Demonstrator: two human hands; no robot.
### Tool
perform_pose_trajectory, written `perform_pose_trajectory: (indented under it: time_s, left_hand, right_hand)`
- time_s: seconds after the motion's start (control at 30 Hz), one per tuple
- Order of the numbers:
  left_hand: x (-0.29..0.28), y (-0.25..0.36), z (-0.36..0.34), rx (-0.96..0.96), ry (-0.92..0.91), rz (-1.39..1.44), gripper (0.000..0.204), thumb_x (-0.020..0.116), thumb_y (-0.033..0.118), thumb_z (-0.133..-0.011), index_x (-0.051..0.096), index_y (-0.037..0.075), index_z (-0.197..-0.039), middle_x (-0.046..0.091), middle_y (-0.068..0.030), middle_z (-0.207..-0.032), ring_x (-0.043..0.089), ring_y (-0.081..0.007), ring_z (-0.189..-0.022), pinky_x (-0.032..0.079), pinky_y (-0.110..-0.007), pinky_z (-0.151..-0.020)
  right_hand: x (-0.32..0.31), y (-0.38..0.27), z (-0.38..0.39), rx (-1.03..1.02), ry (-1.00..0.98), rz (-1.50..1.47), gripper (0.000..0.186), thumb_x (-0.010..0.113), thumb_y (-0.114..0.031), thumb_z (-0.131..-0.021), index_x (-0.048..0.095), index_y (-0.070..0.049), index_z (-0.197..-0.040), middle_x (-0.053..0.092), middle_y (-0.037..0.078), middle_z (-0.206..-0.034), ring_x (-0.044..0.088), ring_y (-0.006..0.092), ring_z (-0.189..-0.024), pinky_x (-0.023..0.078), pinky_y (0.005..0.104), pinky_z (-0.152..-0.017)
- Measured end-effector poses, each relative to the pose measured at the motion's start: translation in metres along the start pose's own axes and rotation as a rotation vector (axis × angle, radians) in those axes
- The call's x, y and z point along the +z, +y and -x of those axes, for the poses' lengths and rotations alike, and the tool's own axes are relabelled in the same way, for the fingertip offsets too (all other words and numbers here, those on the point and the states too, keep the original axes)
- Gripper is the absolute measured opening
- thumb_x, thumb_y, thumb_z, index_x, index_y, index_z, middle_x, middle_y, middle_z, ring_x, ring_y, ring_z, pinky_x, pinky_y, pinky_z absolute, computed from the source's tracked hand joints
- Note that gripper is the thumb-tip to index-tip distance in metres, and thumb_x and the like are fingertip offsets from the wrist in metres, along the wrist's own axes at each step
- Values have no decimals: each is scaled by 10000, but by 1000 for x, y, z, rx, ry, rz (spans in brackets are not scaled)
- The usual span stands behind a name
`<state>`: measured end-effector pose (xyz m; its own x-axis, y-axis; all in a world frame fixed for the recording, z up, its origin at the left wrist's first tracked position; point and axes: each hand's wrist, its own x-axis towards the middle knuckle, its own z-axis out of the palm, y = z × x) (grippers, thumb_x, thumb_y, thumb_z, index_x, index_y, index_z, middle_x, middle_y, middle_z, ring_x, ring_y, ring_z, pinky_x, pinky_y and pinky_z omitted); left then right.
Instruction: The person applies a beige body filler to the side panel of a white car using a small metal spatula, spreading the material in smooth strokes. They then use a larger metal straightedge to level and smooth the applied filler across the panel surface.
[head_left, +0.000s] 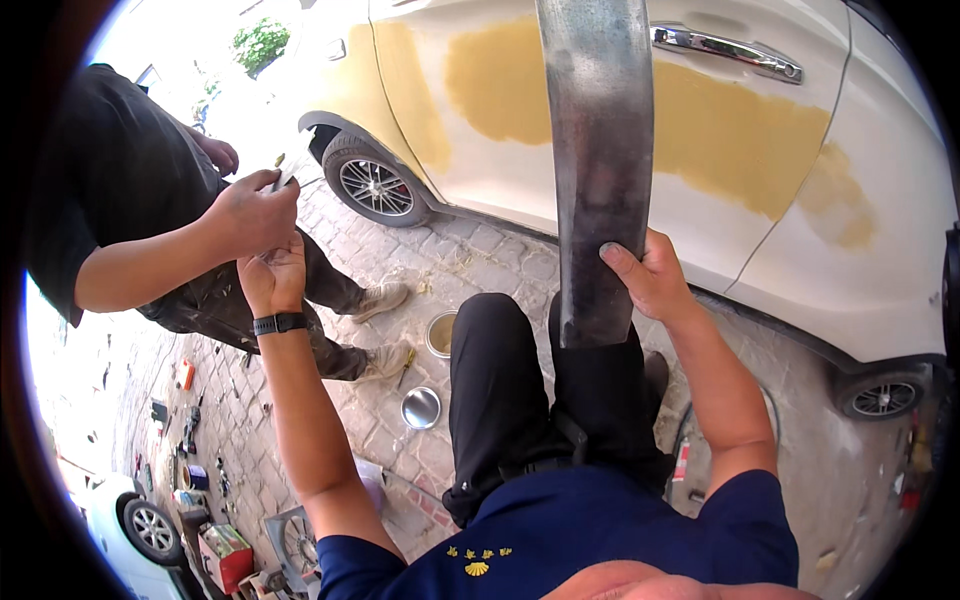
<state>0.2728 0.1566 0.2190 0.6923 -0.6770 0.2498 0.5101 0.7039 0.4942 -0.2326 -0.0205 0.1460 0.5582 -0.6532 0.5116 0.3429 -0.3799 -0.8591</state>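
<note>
My right hand (648, 272) grips the lower right edge of a long, grey metal strip (605, 140), thumb on its face. The strip stands upright in the view, in front of the car door. My left hand (272, 275), with a dark watch on the wrist, is palm up just below a co-worker's hand (255, 212); its fingers are mostly hidden behind that hand. The co-worker's fingers pinch a small, flat, thin piece (284, 180), its kind unclear. White car door (500, 180) carries yellowish filler patches (740, 140) and a chrome handle (730, 52).
Near my feet on the paving stand an open tin (441, 335) and a shiny round lid (421, 408). Scattered tools and a red box (226, 557) lie at the lower left, close to another car's wheel (152, 530). A hose (683, 430) curves right of my legs.
</note>
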Motion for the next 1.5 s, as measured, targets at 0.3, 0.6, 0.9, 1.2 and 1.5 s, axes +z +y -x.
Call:
perform_pose_trajectory:
  time_s: [0.3,0.6,0.9,1.2,1.5]
  left_hand:
    - [85,-191,162,-193,-323,-372,517,640,300,-1111,597,-65,-1475,732,-122,-1224,695,-193,-1076,532,-327,-905]
    - [135,-252,143,21,-449,-190,111,644,102,-1112,731,33,-1111,795,-77,-1124,735,-168,-1056,570,-329,-978]
    - [107,-305,226,-199,-588,-446,113,749,47,-1021,696,-7,-937,656,-56,-920,581,-121,-770,465,-284,-705]
    - [35,-337,250,-304,-1319,-1018,241,699,118,-1035,729,-1,-827,673,-123,-737,644,-254,-648,485,-352,-609]
    - [221,-265,172,1048,-1255,-1093,594,910,217,-702,770,71,-1260,711,-153,-1258,675,-371,-1170,545,-480,-971]
  right_hand:
    - [8,-7,22,-6,-111,264,375,702,-325,-1075,682,2,-1258,759,112,-1002,669,174,-897,541,352,-849]
    - [2,-6,78,142,-119,341,376,721,-317,-1041,706,5,-1234,749,210,-887,702,374,-748,546,400,-737]
    - [-27,-8,111,67,114,384,320,720,-275,-1046,716,-2,-1215,745,186,-884,700,320,-745,538,388,-731]
    - [-102,-58,138,27,418,305,292,696,-241,-1086,700,12,-1230,713,16,-953,603,105,-878,520,309,-801]
    - [-137,-140,72,-163,103,1858,348,734,-79,-861,775,-113,-1205,736,23,-1053,713,270,-931,570,385,-738]
